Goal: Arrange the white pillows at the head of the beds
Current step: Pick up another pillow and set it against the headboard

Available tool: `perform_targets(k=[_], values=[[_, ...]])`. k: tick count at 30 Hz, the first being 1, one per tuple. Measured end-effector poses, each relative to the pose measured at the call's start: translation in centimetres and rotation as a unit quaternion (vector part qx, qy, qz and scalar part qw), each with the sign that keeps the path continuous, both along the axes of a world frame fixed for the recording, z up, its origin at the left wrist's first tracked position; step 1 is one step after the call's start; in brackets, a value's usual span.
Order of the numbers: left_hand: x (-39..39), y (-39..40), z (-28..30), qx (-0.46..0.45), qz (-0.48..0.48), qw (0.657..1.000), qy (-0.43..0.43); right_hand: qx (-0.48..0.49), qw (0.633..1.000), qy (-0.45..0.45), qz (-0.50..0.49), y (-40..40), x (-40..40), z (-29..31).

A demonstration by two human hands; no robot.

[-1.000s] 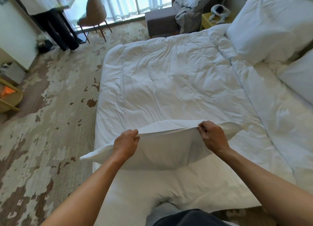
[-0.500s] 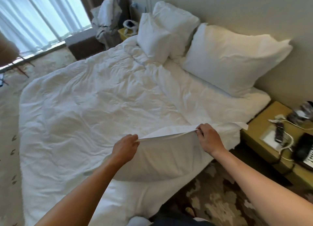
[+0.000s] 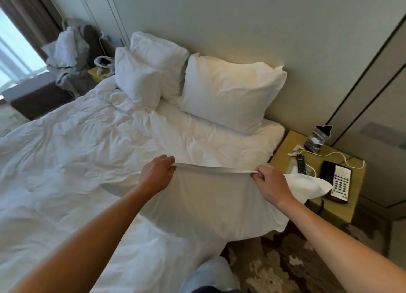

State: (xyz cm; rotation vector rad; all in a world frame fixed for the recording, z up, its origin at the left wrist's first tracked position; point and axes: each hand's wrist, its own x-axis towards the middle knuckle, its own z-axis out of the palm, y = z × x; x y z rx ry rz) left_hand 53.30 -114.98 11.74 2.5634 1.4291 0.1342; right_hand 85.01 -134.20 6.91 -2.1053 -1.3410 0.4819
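Hands grip one soft white fabric pillow (image 3: pixel 211 202) by its top edge: the left hand (image 3: pixel 157 174) and right hand (image 3: pixel 271 186) each pinch the seam, holding it over the near bedside corner of the rumpled white bed (image 3: pixel 77 161). Three plump white pillows (image 3: pixel 228 95) lean against the headboard wall.

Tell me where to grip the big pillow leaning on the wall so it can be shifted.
Judging by its pose, take the big pillow by its two short ends, reaching from the bed's foot side. It leans against the wall, so its back is shut off, while both ends stand free.
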Motion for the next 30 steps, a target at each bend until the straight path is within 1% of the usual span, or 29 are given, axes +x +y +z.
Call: perform_targets(k=[4, 8, 11, 14, 18, 21, 26, 30], values=[[4.4, 4.9, 2.6, 0.036, -0.030, 0.999, -0.008, 0.033, 0.999, -0.010, -0.034, 3.4, 3.3, 3.0], [9.2, 11.3, 4.6, 0.068, -0.055, 0.996, -0.029, 0.061, 0.996, -0.030, -0.063, 8.2, 6.9, 4.9], [13.1, 16.9, 5.1, 0.093, -0.067, 0.992, -0.042, 0.066, 0.993, -0.043, -0.085, 12.4, 9.7, 5.7], [17.1, 22.5, 5.1, 0.095, -0.081, 0.990, -0.060, 0.060, 0.991, -0.051, -0.107, 16.6, 12.2, 6.2], [21.7, 29.5, 3.7, 0.083, -0.099, 0.989, -0.067, 0.040, 0.989, -0.065, -0.124, 22.0, 15.3, 6.0], [24.5, 33.7, 1.6, 0.065, -0.112, 0.990, -0.059, 0.020, 0.989, -0.057, -0.136, 25.1, 16.8, 4.9], [27.3, 38.7, -2.3, 0.033, -0.131, 0.990, -0.037, -0.029, 0.988, -0.044, -0.148, 28.6, 18.3, 2.8], [28.8, 42.0, -4.3, 0.015, -0.130, 0.991, -0.033, -0.038, 0.987, -0.032, -0.152, 31.6, 19.1, 1.4]])
